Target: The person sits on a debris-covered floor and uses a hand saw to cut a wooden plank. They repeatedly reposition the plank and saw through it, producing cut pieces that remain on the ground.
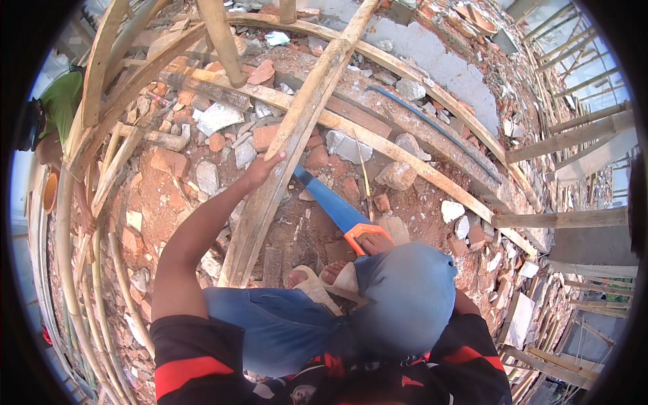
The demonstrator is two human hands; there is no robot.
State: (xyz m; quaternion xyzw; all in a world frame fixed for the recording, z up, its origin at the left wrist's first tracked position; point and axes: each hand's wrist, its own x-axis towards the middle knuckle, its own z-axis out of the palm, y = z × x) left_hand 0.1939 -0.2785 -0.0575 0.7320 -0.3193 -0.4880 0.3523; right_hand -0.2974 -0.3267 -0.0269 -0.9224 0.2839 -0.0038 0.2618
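Observation:
A long, light wooden beam (305,101) slants from the upper middle down toward my sandalled feet. My left hand (260,170) is closed on its left side, with the thumb lying across the upper face. In my right hand (373,243) is a handsaw, its orange handle (352,236) gripped beside my knee; my bent leg hides part of that arm. The saw's blue blade (332,202) points up and to the left, its far end at the beam's right edge. Whether the teeth touch the wood I cannot tell.
Broken bricks (170,162) and pale concrete chunks (219,118) cover the dirt. Another long timber (398,156) crosses behind the beam. A blue pipe (432,125) lies farther back. Upright poles (223,40) stand at the upper left, near another person in green (62,104).

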